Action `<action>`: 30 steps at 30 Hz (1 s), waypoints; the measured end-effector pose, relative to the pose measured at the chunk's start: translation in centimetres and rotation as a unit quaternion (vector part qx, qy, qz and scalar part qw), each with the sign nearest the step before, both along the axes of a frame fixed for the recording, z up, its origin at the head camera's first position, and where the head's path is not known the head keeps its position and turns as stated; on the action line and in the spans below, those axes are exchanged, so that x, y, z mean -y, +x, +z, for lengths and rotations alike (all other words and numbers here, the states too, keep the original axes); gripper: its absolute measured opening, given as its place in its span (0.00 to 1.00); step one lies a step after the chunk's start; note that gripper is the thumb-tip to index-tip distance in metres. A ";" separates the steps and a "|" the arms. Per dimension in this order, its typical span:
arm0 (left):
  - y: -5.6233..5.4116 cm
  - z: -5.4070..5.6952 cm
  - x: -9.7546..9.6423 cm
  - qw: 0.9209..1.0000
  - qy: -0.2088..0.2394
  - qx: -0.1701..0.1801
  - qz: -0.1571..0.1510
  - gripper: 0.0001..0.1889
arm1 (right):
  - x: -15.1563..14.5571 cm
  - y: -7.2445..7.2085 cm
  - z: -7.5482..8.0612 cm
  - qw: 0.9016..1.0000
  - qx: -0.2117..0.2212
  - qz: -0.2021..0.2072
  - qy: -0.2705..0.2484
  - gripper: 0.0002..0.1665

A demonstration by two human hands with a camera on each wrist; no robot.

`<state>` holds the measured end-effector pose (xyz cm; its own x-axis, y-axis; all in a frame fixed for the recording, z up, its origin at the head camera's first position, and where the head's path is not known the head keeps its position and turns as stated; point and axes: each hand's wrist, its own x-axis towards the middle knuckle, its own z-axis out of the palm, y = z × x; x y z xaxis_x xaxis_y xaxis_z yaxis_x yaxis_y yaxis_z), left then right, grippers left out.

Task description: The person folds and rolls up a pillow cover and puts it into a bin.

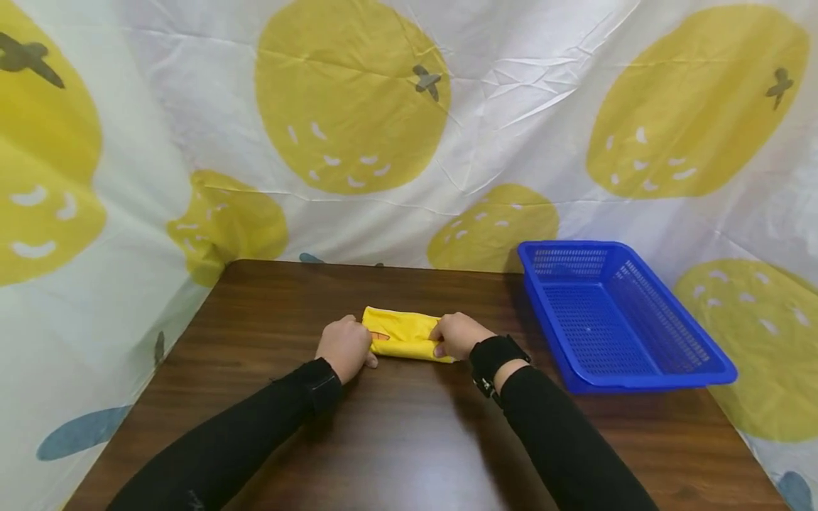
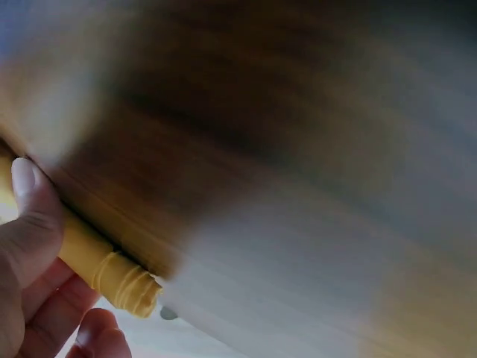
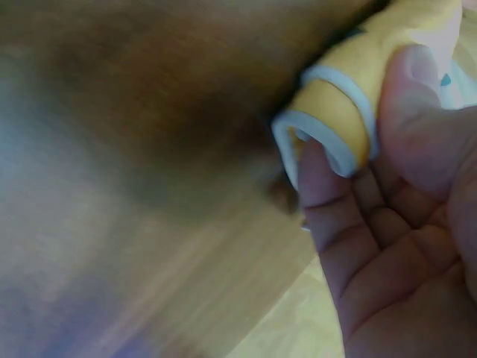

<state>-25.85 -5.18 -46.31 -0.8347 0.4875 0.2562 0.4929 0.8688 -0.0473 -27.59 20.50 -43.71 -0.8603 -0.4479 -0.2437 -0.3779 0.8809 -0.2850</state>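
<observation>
A yellow cloth (image 1: 404,333) lies partly rolled on the table, an orange-brown print showing near its left end. My left hand (image 1: 345,346) grips that end. At the opposite end, my right hand (image 1: 461,335) holds the near, rolled edge. In the left wrist view the thumb presses along the yellow roll (image 2: 100,261), with the other fingers beneath it. White trim edges the rolled cloth (image 3: 339,101) in the right wrist view, where the thumb lies on top and a fingertip reaches into the open end of the roll.
A blue plastic basket (image 1: 549,319) with perforated sides stands on the right of the brown wooden table (image 1: 409,433). Behind and beside the table hangs a white curtain (image 1: 217,135) printed with big yellow fruit.
</observation>
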 end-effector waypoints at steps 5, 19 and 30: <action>-0.7 -0.4 -0.9 1.000 -0.002 -0.025 0.007 0.09 | -0.5 -0.5 0.3 1.000 0.012 -0.010 0.005 0.11; -5.4 0.6 -0.5 0.986 -0.090 0.111 -0.085 0.05 | -0.5 -0.6 -0.7 1.000 -0.024 0.011 -0.011 0.05; -8.4 4.5 -2.9 0.937 -0.188 0.289 -0.054 0.05 | -0.7 0.5 -0.6 0.997 -0.025 -0.057 -0.048 0.12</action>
